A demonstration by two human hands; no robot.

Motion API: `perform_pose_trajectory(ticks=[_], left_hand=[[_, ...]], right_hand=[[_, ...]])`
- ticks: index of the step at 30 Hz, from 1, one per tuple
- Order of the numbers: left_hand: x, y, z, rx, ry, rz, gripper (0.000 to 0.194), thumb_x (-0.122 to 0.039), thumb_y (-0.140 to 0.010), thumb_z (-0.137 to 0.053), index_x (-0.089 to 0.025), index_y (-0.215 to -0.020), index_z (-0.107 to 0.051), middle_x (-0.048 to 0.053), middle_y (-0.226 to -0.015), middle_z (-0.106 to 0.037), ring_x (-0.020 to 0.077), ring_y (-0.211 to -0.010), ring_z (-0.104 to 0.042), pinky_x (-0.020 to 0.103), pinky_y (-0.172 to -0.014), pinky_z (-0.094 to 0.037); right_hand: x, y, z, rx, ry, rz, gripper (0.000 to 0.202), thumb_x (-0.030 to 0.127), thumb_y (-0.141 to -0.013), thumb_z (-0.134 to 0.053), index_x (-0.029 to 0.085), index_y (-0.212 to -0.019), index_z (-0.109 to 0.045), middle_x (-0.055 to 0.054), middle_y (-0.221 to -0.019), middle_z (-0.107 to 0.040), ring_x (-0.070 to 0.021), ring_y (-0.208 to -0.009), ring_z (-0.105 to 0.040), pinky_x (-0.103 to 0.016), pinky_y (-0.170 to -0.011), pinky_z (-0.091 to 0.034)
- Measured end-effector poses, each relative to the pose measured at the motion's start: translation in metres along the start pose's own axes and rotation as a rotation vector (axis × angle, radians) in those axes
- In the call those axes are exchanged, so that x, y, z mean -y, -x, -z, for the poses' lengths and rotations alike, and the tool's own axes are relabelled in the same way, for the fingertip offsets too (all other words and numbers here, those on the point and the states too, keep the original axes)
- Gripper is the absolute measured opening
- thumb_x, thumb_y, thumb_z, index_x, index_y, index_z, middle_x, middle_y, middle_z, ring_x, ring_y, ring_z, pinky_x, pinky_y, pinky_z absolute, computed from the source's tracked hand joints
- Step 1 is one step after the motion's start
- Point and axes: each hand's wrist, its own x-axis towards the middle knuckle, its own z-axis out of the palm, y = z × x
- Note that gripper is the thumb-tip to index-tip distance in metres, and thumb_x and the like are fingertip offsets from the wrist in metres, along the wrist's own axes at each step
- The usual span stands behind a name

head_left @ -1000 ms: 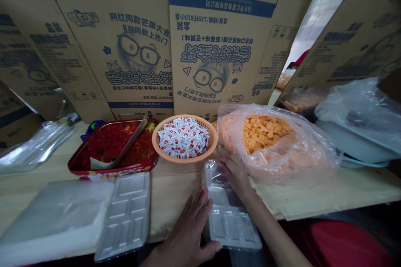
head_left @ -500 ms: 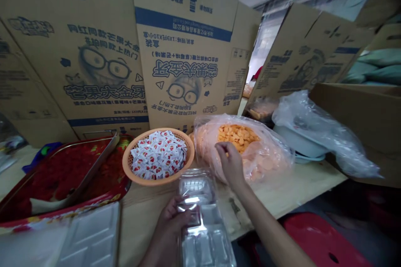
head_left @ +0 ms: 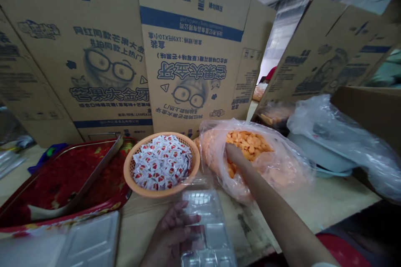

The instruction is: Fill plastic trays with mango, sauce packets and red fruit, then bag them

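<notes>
The fingertips of the right hand (head_left: 234,153) are sunk among orange pieces (head_left: 252,142) and hidden from view, so how far they are spread, or whether anything is gripped, cannot be told. By the left hand (head_left: 169,235), a transparent compartmented tray (head_left: 216,233) is held along its left side, the fingers partly curled, with the thumb near them; whether its underside is touching the wooden table (head_left: 136,221) cannot be told.

The orange pieces are contained in a clear plastic bag (head_left: 288,173), whose mouth is open around the right wrist, just beyond the tray and to its right. The step in hand is judged to be the picking of pieces from this bag while the tray is kept ready. For the next move, a secure pinch would be called for, then a withdrawal by which the thin film is not snagged, with the tray kept level.

Farther out, white printed sachets (head_left: 163,162) are heaped in an orange basket (head_left: 129,171), set just left of the bag. A red container (head_left: 123,198) is placed at the far left, a metal scoop (head_left: 97,167) laid across it, with another compartmented tray (head_left: 94,235) in front. Behind everything, the view is closed off by printed cardboard boxes (head_left: 194,21)
</notes>
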Motion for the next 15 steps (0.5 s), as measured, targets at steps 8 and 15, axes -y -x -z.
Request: perform_pose_trajectory(ticks=[8, 15], left_hand=[[-0.008, 0.004, -0.003, 0.019, -0.008, 0.044, 0.066, -0.011, -0.061, -0.071, -0.015, -0.119, -0.041, 0.016, -0.103, -0.065, 0.0313, -0.090, -0.064, 0.043, -0.075, -0.049], [-0.009, 0.009, -0.014, 0.072, -0.003, 0.057, 0.058, -0.008, -0.066, -0.063, -0.014, -0.118, -0.039, 0.016, -0.108, -0.063, 0.0292, -0.092, -0.063, 0.041, -0.076, -0.049]], right_hand=[[-0.017, 0.027, 0.015, -0.212, -0.199, -0.122, 0.007, 0.013, -0.073, -0.054, 0.011, -0.074, -0.061, -0.011, -0.083, -0.062, -0.0177, -0.077, -0.058, -0.024, -0.063, -0.040], [0.024, 0.108, 0.053, -0.490, -0.717, 0.036, 0.018, 0.034, -0.079, -0.053, 0.017, -0.085, -0.050, 0.000, -0.070, -0.053, -0.0127, -0.059, -0.050, -0.024, -0.053, -0.043]])
